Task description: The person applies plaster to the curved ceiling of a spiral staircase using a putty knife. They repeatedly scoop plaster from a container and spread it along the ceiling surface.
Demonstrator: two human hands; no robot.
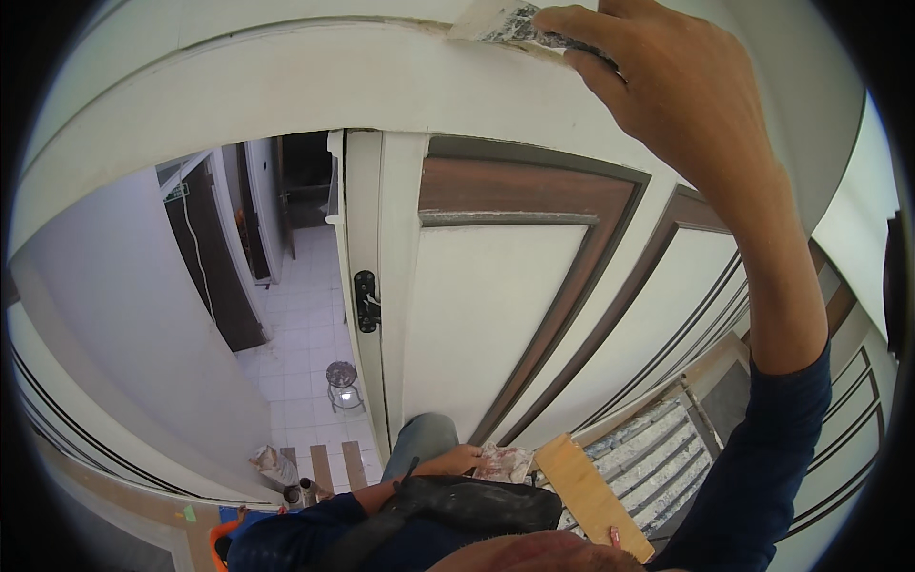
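Note:
Raised high at the top right, my right hand (677, 91) grips a putty knife (496, 21) smeared with dark and whitish filler. Its broad blade lies at the groove in the cream-coloured beam (315, 91) above the doorway. Down at my waist, my left hand (459, 460) is closed on a flat plate (505, 464) streaked with white and reddish paste. Part of that hand's fingers is hidden by the plate. A black bag (477, 505) hangs across my front, just below the left hand.
Below the beam stands a white and brown panelled door (496, 305) with a black handle (366, 300). At lower right are a wooden board (586, 486) and a paint-spattered slatted platform (658, 458). Through the doorway, a round stool (344, 381) stands on white floor tiles (295, 315).

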